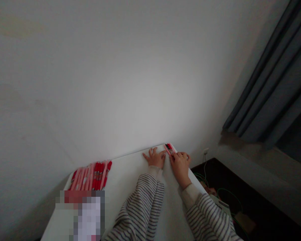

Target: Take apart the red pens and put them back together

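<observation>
At the far right corner of the white table point(130, 172), a few red and pink pens point(169, 147) lie side by side, with something black among them. My right hand point(181, 165) curls its fingers over the near end of these pens and partly hides them. Just left of them, my left hand point(156, 158) rests on the tabletop with its fingers spread, one finger reaching to the pens' edge. Along the back left of the table lies a row of several red and pink pens point(90, 175), packed close together.
A pale wall point(140, 83) stands right behind the table. A blurred-out patch point(87, 214) covers the table's near left. On the right hang dark curtains point(263, 93); below, cables point(205, 167) and boxes point(222, 204) sit on the dark floor beside the table.
</observation>
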Demonstrator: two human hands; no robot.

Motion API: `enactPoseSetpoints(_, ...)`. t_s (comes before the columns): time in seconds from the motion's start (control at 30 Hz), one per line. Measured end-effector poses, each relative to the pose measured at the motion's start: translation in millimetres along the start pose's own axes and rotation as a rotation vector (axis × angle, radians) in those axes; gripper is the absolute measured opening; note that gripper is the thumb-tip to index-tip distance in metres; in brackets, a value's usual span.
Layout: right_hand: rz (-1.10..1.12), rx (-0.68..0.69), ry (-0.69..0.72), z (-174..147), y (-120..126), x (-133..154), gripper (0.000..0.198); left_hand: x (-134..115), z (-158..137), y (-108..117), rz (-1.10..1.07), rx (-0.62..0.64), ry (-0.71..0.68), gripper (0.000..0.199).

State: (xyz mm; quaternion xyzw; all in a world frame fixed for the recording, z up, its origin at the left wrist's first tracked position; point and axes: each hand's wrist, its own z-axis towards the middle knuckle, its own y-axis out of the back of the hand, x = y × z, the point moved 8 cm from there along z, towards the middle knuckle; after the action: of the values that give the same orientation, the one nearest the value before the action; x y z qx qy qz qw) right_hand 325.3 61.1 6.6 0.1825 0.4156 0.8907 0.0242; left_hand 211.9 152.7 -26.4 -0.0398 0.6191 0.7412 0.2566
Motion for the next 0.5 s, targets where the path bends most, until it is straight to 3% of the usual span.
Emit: enactPoseSetpoints(0.5,0.048,0.041,-0.011,-2.6,-1.8,-2.5,0.025,1.0,-1.8,0.2,-0.002,-0.015,-0.008,0.029)
